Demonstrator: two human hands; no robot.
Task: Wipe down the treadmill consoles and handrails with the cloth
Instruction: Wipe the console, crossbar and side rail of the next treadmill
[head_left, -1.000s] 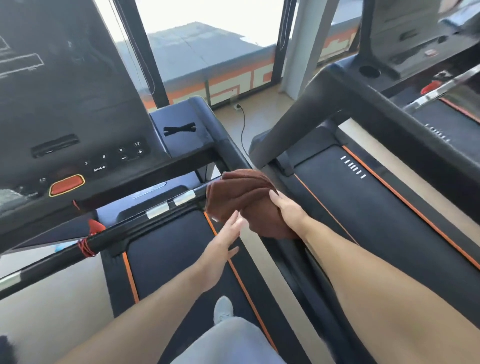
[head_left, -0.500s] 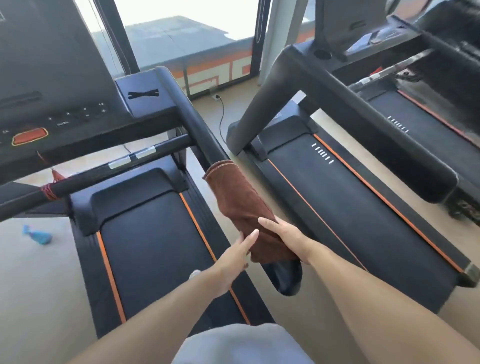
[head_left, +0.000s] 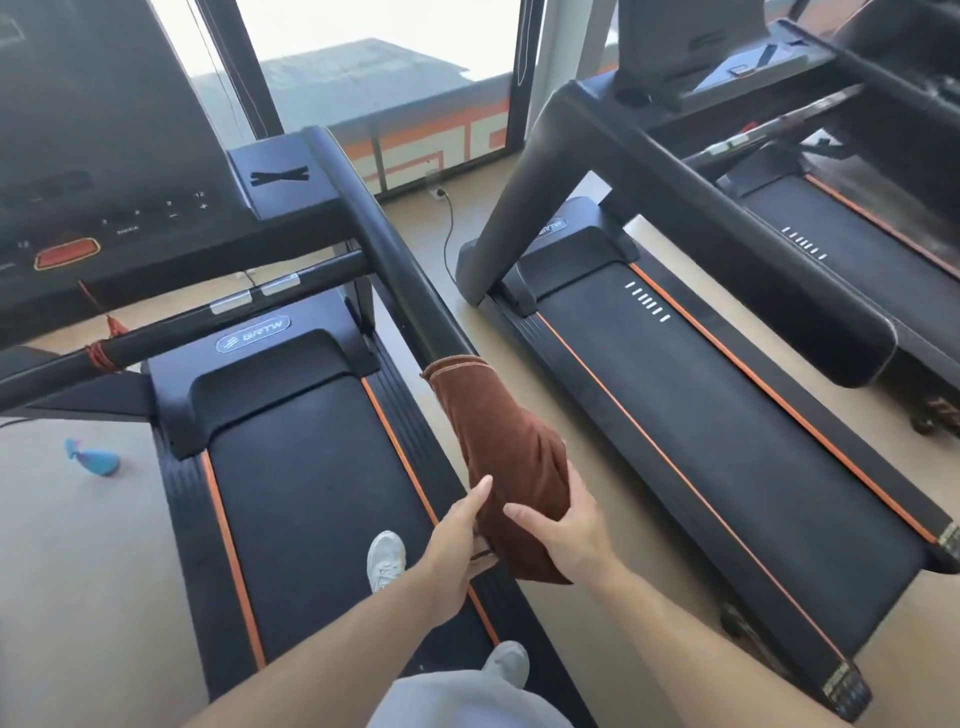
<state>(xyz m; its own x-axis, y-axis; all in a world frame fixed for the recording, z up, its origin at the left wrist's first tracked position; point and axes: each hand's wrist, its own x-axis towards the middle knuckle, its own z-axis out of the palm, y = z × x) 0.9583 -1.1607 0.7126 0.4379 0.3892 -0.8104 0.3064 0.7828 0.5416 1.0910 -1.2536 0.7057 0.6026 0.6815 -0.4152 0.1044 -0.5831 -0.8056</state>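
While the brown cloth is wrapped around the near end of the treadmill's right handrail, both hands close on it from either side, so this looks like a wipe running down the rail's length. The treadmill the person stands on fills the space left of the grip, its console up and away to the far left; a second treadmill lies to the right of the grip across a strip of floor.

The handrail runs from the console corner down to the grip, where the cloth sleeves it. The right hand cups the cloth from the outer side, thumb across the top and fingers curled under, so its grip is closed round cloth and rail together. The left hand lies against the inner side with fingers fairly straight, pressing and not clenching.

To do the stroke well, I judge the cloth should stay wrapped all round the rail, with even squeeze from both sides, and be carried right off the rounded tip so the end cap gets cleaned too. A loose hold would let the cloth bunch or slip off.
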